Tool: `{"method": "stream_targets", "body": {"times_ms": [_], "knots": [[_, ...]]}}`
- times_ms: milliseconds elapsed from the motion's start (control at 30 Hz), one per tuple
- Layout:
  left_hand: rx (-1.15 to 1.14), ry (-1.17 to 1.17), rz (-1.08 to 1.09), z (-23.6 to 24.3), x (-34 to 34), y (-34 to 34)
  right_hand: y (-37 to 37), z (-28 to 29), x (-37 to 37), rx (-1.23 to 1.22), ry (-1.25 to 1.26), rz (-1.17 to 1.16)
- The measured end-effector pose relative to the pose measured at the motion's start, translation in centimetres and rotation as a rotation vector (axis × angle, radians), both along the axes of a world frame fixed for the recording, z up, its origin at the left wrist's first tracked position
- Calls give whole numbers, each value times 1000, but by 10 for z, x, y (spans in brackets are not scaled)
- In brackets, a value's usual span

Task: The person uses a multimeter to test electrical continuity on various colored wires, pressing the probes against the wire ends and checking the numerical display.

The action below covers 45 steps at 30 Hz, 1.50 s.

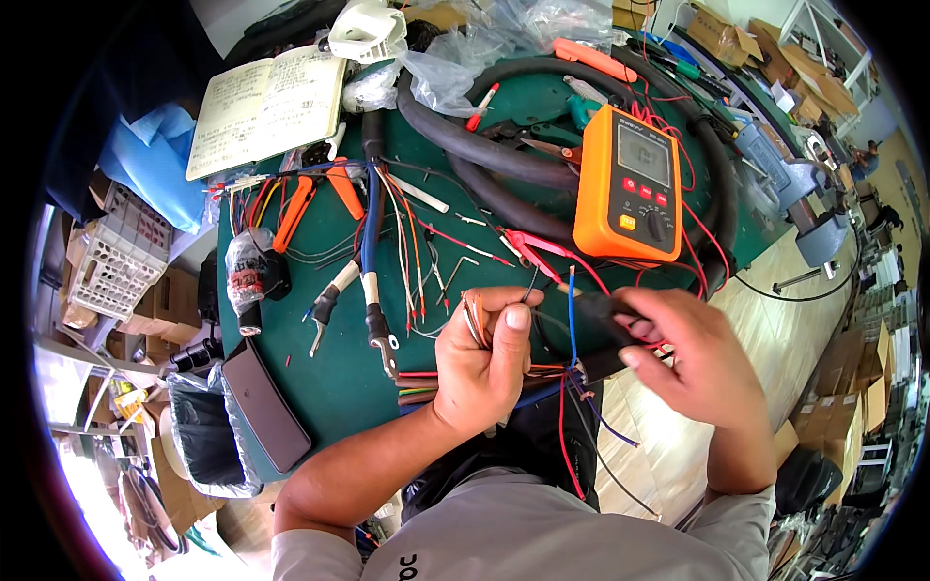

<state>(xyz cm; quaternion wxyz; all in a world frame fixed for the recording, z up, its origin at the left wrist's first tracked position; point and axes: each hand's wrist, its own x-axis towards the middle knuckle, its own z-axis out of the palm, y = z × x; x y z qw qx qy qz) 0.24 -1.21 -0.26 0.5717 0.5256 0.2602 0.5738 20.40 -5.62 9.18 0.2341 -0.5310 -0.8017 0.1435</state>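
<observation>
Fingers of the left hand (pixel 481 363) are curled into a closed fist around a bundle of thin wires (pixel 473 318), thumb pressed on top. Bent copper-coloured ends fan out above the fist, probably gripped this way to keep them steady and apart. The bundle's coloured tails, red, blue and brown, spill out under the fist over the near edge of the tabletop.

Fingers of the right hand (pixel 681 349) are pinched shut on a slim black probe (pixel 603 308), held like a pen. Its tip points left toward the bared wire ends; whether it touches one cannot be told. A single blue wire (pixel 572 320) rises between the two hands.

Both hands hover just past the near edge of the green tabletop (pixel 339 378), close to the person's body, which would keep the fine work right under the eyes.

An orange handheld meter (pixel 631 184) lies face up toward the right edge, screen turned to the person, seemingly so it can be read while probing. Red leads run from it toward the hands. Thick black cable (pixel 504 155) loops across the far half. Orange-handled pliers (pixel 315 194) sit near the left edge, and an open notebook (pixel 266 107) rests at the far left corner. A dark flat case (pixel 266 407) lies at the near left corner.
</observation>
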Motion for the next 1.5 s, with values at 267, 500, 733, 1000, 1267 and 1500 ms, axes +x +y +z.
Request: {"method": "stream_targets", "body": {"times_ms": [267, 500, 733, 1000, 1267, 1500], "knots": [[85, 104, -14, -5, -2, 1, -3, 5, 7, -22, 147, -4], [109, 169, 32, -5, -3, -2, -2, 8, 6, -82, 156, 49], [92, 206, 7, -5, -6, -3, -2, 5, 9, -86, 160, 74], [121, 196, 33, -7, -4, -1, -2, 3, 11, -90, 149, 95], [65, 203, -22, -4, -8, -2, -1, 5, 11, -164, 226, 135], [171, 184, 44, -5, -3, 0, -1, 2, 12, -149, 237, 141]]}}
